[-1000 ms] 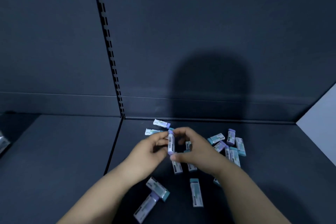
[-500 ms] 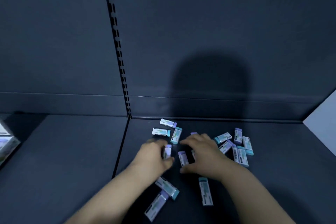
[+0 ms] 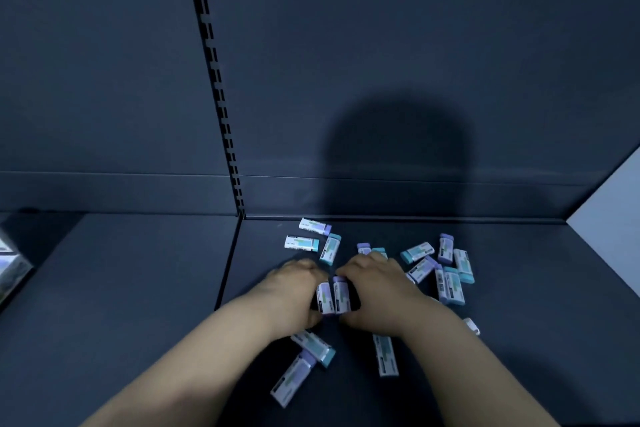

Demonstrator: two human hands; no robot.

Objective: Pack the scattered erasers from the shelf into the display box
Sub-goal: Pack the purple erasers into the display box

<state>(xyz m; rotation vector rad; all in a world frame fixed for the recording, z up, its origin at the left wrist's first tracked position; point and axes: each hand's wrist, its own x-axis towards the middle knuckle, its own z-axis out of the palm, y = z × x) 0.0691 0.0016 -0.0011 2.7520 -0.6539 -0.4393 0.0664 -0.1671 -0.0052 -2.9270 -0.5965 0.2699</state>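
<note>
Left hand (image 3: 294, 291) curls round one eraser (image 3: 323, 300); right hand (image 3: 377, 288) seems to grip a second eraser (image 3: 341, 295) touching it (fingers look blurry). Other erasers (image 3: 450, 282) lie scattered on the dark shelf (image 3: 519, 340).

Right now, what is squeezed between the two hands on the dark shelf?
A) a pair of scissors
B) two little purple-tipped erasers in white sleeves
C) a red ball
B: the left hand and the right hand hold two small purple-tipped erasers in white paper sleeves side by side between them.
</note>
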